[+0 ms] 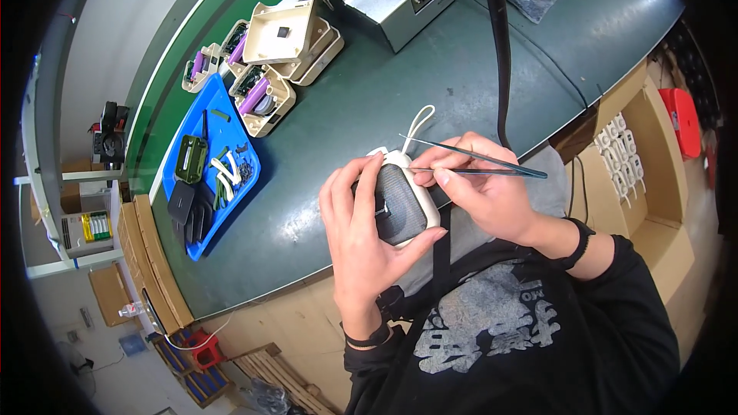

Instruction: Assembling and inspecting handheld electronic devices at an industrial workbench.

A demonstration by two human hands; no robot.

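Observation:
A small cream device with a grey mesh face (403, 207), which looks like a portable speaker, is gripped at its edges by my left hand (357, 234). A cream cord loop (417, 120) sticks out from its far corner. My right hand (488, 192) is closed on dark tweezers (529, 171). One tweezer leg runs to the device's upper right edge near the loop, while the other passes above it with its tip free. The fingers hide what the lower tip touches. Both hands are at the table's near edge.
On the green table (330, 131), a blue tray (247, 150) holds black, green and white small parts. Beside it lie opened cream casings (280, 42) with purple cells. A metal box-shaped machine (407, 8) stands behind; a cardboard box (653, 207) with cream loop-strapped pieces is at right.

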